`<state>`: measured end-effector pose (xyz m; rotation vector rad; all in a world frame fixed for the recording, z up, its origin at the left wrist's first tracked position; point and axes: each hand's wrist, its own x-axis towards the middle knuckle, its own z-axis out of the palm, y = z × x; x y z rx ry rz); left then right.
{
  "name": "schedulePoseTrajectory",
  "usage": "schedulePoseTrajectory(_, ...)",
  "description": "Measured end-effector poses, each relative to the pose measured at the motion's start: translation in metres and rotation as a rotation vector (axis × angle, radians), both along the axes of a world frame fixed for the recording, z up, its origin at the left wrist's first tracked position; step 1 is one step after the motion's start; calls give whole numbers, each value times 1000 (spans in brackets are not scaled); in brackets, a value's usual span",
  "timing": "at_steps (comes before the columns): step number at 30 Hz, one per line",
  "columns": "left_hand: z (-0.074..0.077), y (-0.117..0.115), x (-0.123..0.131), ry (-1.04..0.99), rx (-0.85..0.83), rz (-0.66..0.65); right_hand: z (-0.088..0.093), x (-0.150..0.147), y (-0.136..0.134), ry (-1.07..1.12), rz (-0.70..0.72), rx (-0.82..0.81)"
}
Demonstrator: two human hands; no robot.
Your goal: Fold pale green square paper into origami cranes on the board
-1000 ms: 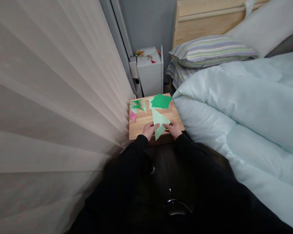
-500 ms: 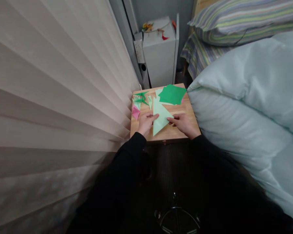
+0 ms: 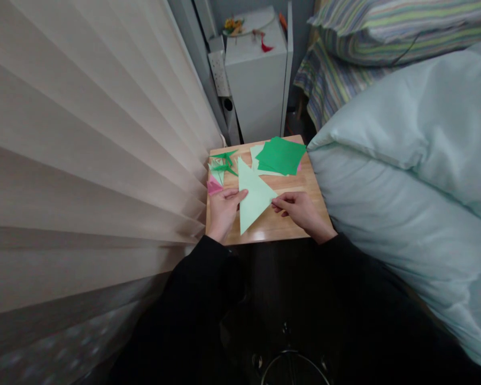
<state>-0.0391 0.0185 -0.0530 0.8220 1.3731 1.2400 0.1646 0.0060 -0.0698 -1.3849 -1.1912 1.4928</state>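
Note:
Between my hands is a light green sheet of origami paper (image 3: 253,197), folded into a triangle, above the small wooden table (image 3: 264,233). My left hand (image 3: 225,209) is closed on its long left edge, thumb on top. At the triangle's right corner, my right hand (image 3: 299,209) pinches the tip between thumb and fingers. Beyond the triangle lie green paper sheets (image 3: 282,156) over light green sheets (image 3: 257,159). Near the table's left edge are dark green folded paper pieces (image 3: 226,160), light green folded paper (image 3: 216,172) and pink folded paper (image 3: 214,185).
A pale pleated curtain (image 3: 136,160) hangs close along the left. On the right, a light blue quilt (image 3: 393,176) bulges against the table's side. Behind the table stands a white cabinet (image 3: 256,91) with a red tassel (image 3: 266,47) on top. A striped pillow (image 3: 369,43) lies at the upper right.
Both hands have shifted apart slightly, the left one moving left with the triangle. The triangle appears larger and now covers the small light green folded piece behind it. The camera view has shifted slightly.

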Motion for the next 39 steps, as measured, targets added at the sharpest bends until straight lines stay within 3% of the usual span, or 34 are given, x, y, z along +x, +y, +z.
schedulePoseTrajectory(7, 1, -2, 4, 23, 8, 27, -1, -14, -9, 215, -23, -122)
schedulePoseTrajectory(13, 0, -2, -1, 58, 24, 21, -4, -19, -9, 207, -47, -127)
schedulePoseTrajectory(18, -7, -2, -4, 199, 50, -58, -6, -15, -3, 116, -72, -29)
schedulePoseTrajectory(21, -11, -8, 6, 230, 65, -215, -7, -13, 0, 34, -131, 85)
schedulePoseTrajectory(24, -10, -17, 19, 82, 5, -475, -6, -14, -2, 22, -114, 150)
schedulePoseTrajectory(28, -2, -27, 26, -195, -134, -607, -2, -18, -7, 143, -28, 164)
schedulePoseTrajectory(32, 4, -26, 22, -372, -179, -522, 2, -11, -5, 199, -54, 131)
schedulePoseTrajectory(36, 3, -15, 15, -239, 0, -252, 2, 11, 2, 136, -83, 66)
schedulePoseTrajectory(39, -2, -9, 8, -76, 76, -133, -3, 26, 2, -60, 25, 42)
